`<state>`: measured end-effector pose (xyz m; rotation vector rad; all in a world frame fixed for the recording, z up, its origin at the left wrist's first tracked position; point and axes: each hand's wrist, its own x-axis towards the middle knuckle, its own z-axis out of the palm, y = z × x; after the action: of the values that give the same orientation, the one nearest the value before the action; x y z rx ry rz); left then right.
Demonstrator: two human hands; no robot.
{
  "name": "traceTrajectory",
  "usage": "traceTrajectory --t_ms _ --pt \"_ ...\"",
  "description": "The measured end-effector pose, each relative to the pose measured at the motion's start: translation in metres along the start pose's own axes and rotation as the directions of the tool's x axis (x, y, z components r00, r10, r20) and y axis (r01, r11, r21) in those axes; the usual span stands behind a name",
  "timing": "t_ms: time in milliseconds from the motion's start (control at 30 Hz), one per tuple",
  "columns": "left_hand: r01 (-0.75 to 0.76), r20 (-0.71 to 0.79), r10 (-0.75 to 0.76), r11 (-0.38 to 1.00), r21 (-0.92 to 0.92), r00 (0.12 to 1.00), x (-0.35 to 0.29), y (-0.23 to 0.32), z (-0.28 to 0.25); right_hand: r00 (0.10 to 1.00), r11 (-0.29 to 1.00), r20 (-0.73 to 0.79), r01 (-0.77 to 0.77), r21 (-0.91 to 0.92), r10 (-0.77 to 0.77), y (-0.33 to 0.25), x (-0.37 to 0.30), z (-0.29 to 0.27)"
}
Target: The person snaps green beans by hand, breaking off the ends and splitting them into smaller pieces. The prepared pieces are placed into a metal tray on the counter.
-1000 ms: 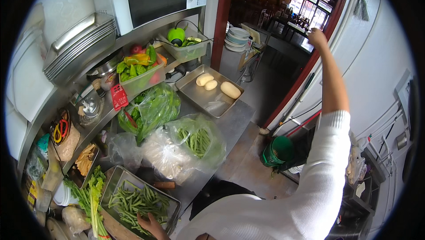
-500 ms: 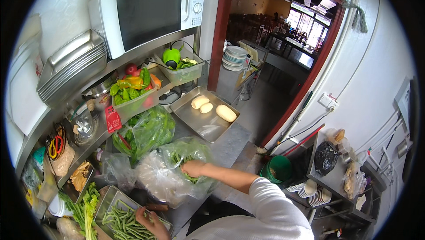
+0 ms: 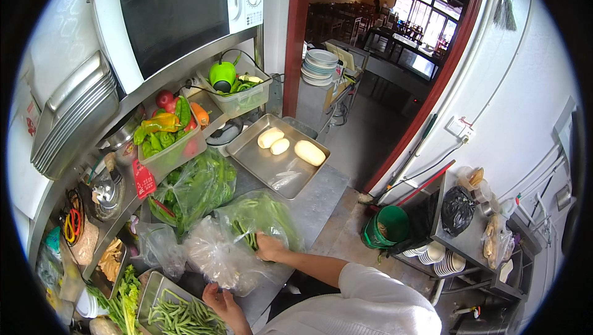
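head view: right hand [image 3: 270,248], grip clasping green beans [image 3: 244,235]; left hand [image 3: 226,305], grip spread.

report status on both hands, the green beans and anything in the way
Right hand at bagged green beans, grip unclear. Left hand near bean tray, seemingly empty. Loose green beans in tray. Clear bag crowding right hand.

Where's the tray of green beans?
Lower left of the head view: the tray of green beans sits right of the celery, with the left hand near its right edge.
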<state>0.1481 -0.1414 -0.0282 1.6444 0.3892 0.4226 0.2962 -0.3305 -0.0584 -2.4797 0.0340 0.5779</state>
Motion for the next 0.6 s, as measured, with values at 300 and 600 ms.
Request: traceTrajectory --t_ms 300,600 --pt "-0.082 0.046 0.090 0.983 -0.165 0.995 0.010 -0.022 -0.001 0.983 0.990 -0.182 0.010 0.143 0.016 0.002 -0.007 -0.038" --pt "-0.015 0.177 0.026 0.998 -0.059 0.984 0.003 0.028 0.010 0.973 0.996 -0.223 0.079 0.049 -0.066 0.012 -0.068 -0.071"
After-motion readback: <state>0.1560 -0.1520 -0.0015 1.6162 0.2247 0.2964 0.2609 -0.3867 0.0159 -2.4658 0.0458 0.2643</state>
